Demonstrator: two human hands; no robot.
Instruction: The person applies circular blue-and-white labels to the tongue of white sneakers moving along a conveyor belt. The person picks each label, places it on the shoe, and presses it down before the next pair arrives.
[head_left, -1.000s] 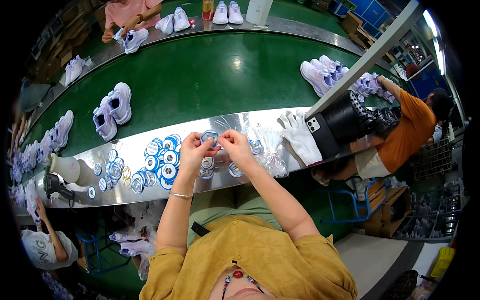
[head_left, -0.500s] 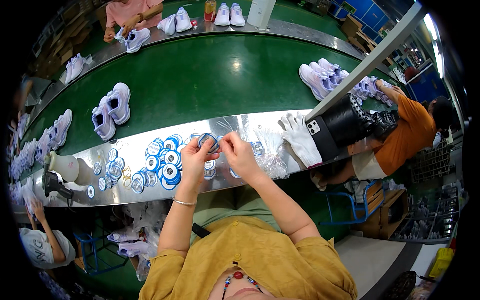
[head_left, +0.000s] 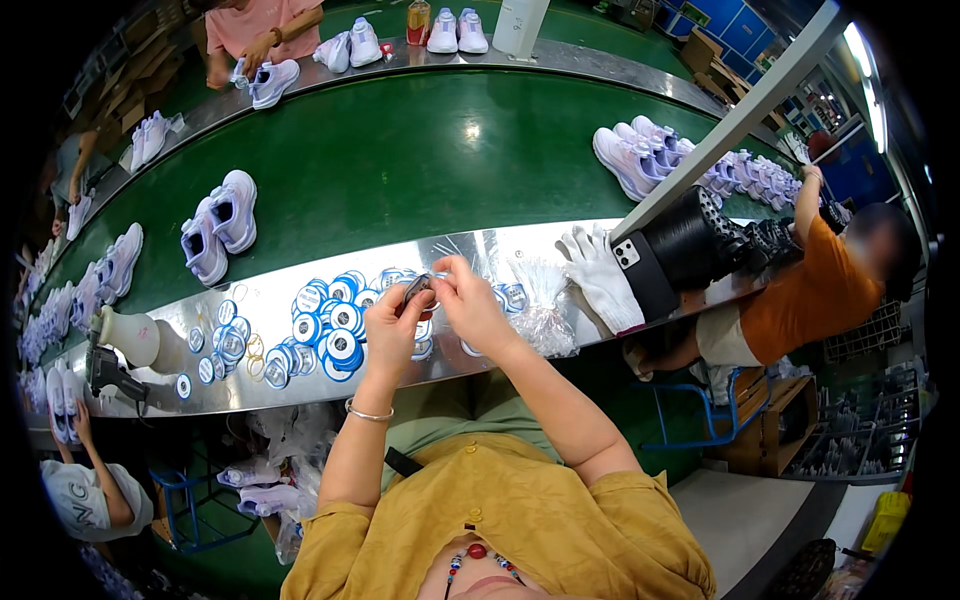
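Pinching tilted round tag (head_left: 417,289) between thumb and fingers of left hand (head_left: 393,320); working at its right edge with bent fingertips of right hand (head_left: 470,306), close beside; cannot tell whether gripping a cord there; held above near metal bench (head_left: 235,393), right of loose blue-rimmed tags (head_left: 340,318), left of clear strand bundle (head_left: 541,290); judged mid-handling; calling next for steady left pinch, fine right-fingertip control.

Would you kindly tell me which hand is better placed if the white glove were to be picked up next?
Probably the right hand: it is nearer the white glove, while the left hand is farther away and pinches a tag.
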